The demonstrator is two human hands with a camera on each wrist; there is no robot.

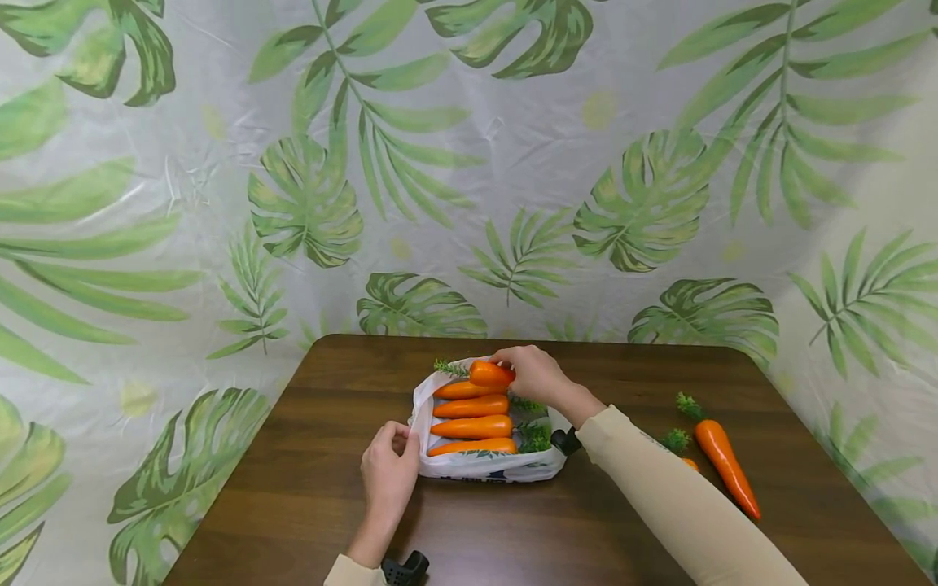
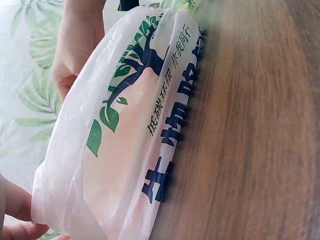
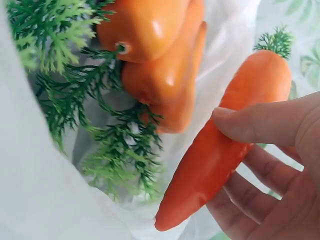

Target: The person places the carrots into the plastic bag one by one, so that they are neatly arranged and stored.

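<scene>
A white plastic bag (image 1: 498, 470) with its mouth open stands on the table, several orange carrots (image 1: 475, 427) with green tops lying side by side in it. My right hand (image 1: 541, 376) grips another carrot (image 3: 215, 145) above the far side of the bag. That carrot's leafy top (image 1: 450, 369) points left, its tapered tip toward the right. At the bag's left edge, my left hand (image 1: 387, 468) pinches the plastic rim. Printed leaves and dark lettering show on the bag's side (image 2: 125, 170) in the left wrist view.
On the right of the brown table (image 1: 308, 488) lies a loose carrot (image 1: 725, 464) with its green top. Beside it, another carrot (image 1: 690, 463) is mostly hidden behind my right sleeve. A leaf-patterned sheet (image 1: 513, 179) hangs behind the table.
</scene>
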